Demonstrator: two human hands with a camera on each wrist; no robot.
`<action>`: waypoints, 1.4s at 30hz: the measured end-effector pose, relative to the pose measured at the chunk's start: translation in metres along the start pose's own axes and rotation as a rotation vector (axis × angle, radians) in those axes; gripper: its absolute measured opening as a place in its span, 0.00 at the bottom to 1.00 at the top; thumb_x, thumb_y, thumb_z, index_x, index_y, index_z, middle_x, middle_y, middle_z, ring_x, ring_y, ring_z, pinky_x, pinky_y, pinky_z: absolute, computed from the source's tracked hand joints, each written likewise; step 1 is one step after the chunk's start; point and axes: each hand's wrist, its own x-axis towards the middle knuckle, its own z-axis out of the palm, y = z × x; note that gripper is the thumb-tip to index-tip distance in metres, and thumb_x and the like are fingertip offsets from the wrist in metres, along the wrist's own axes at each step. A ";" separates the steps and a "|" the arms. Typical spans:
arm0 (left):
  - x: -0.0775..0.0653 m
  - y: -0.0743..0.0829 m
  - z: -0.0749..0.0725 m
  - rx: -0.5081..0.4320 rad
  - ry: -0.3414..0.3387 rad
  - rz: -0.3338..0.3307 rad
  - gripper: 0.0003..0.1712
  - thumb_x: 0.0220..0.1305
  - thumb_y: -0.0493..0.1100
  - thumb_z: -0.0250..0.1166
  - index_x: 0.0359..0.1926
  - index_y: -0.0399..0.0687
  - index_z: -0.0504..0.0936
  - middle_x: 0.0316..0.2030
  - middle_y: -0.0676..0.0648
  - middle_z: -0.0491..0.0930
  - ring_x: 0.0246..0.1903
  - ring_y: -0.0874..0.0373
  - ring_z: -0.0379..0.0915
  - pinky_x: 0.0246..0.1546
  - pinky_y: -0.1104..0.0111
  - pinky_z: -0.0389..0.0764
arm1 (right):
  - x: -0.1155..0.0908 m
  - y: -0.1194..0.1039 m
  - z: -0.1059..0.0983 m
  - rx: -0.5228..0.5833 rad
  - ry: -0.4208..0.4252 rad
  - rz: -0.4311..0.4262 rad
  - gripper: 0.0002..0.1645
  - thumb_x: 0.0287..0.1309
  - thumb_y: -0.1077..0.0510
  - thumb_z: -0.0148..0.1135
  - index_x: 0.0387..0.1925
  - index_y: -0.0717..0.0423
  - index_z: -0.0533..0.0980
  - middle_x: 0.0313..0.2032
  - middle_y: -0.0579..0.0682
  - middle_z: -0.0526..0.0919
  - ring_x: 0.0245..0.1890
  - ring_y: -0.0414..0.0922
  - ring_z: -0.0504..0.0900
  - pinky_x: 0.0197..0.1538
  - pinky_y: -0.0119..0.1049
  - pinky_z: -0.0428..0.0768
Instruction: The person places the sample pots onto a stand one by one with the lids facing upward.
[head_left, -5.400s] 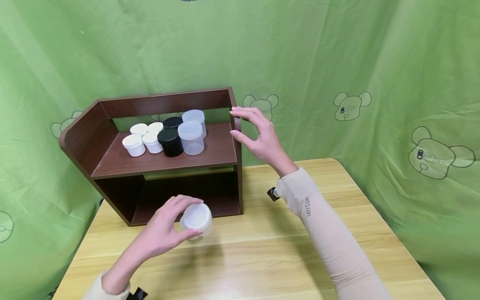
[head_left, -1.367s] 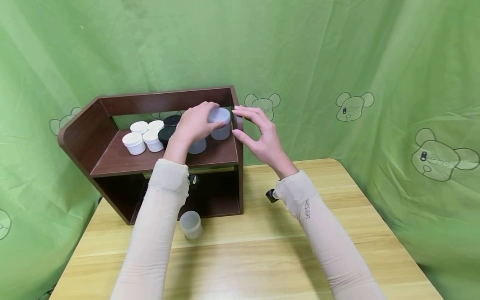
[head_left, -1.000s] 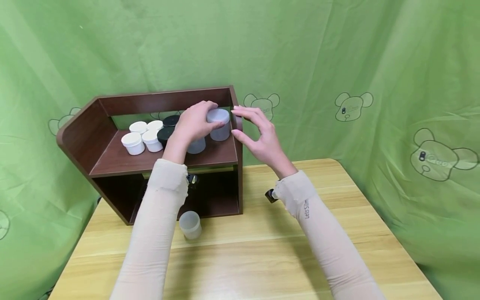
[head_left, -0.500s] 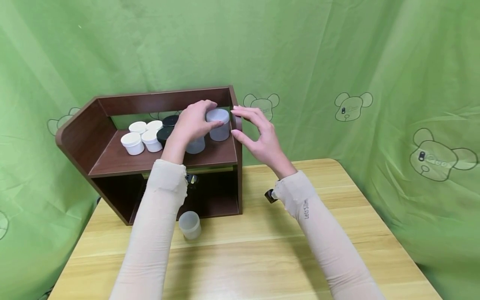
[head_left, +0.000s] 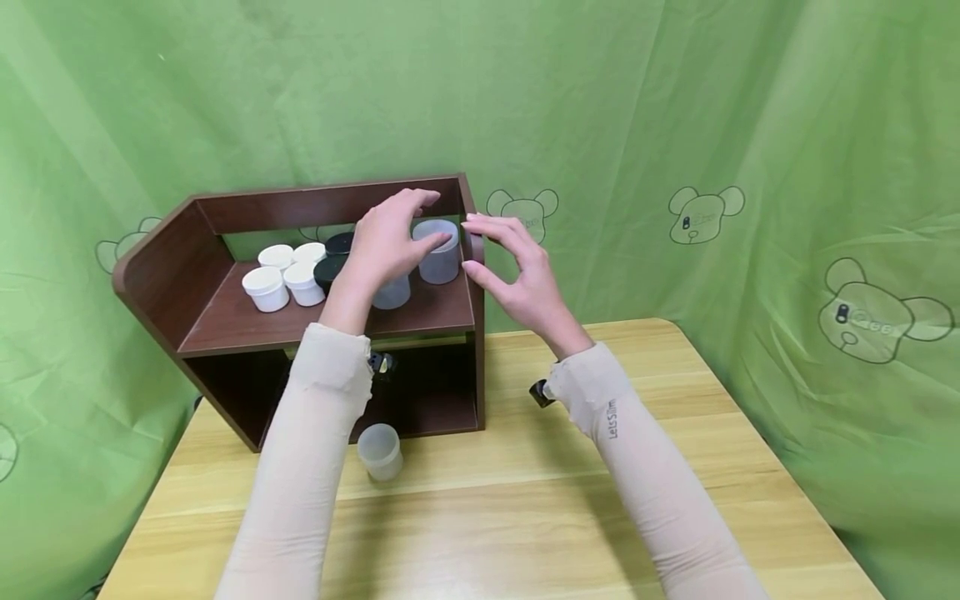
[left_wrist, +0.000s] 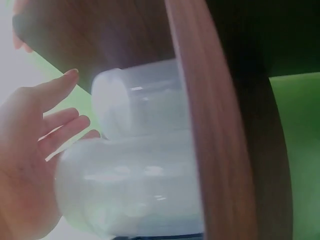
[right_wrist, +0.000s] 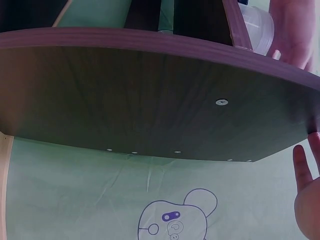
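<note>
My left hand [head_left: 386, 242] reaches over the upper shelf, thumb and fingers spread apart around the top of a translucent plastic jar [head_left: 438, 265]. That jar stands upright beside the right side panel. In the left wrist view the palm is near a larger-looking translucent jar [left_wrist: 135, 187], fingertips apart from the one behind it. Part of a front translucent jar [head_left: 392, 293] shows under the left hand, which hides what lies behind. My right hand [head_left: 525, 271] holds the rounded front edge of the brown shelf's side panel [head_left: 475, 247] between fingers and thumb.
White lidded jars [head_left: 266, 287] and black lidded jars [head_left: 327, 268] stand in rows at left on the shelf. Another translucent jar [head_left: 380, 454] stands on the wooden table [head_left: 562, 517], in front of the lower compartment [head_left: 431, 387]. Green curtains [head_left: 600, 100] surround the table.
Earlier the left hand held a translucent jar over the table; now one stands at the shelf's right. Just now its fingers have opened and lifted off the rim. The right hand stays put.
</note>
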 end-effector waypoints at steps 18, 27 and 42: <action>-0.086 0.003 0.023 -0.091 0.409 0.322 0.30 0.63 0.49 0.75 0.65 0.51 0.81 0.59 0.46 0.84 0.61 0.48 0.76 0.63 0.49 0.78 | -0.002 0.001 0.001 -0.005 -0.013 0.014 0.26 0.62 0.66 0.69 0.62 0.65 0.78 0.66 0.62 0.77 0.71 0.56 0.71 0.78 0.50 0.67; -0.151 -0.015 0.045 -0.140 0.415 0.390 0.30 0.61 0.45 0.76 0.64 0.50 0.82 0.61 0.49 0.82 0.61 0.50 0.76 0.64 0.53 0.77 | -0.001 -0.001 0.001 -0.013 -0.004 0.016 0.26 0.62 0.66 0.69 0.62 0.64 0.78 0.66 0.61 0.78 0.71 0.56 0.71 0.78 0.50 0.67; -0.224 -0.084 0.084 -0.078 0.148 0.181 0.38 0.58 0.50 0.78 0.70 0.59 0.77 0.65 0.52 0.78 0.61 0.53 0.74 0.60 0.51 0.79 | 0.000 -0.001 0.000 -0.006 0.005 0.014 0.26 0.62 0.66 0.69 0.62 0.65 0.78 0.66 0.61 0.78 0.70 0.56 0.72 0.78 0.48 0.68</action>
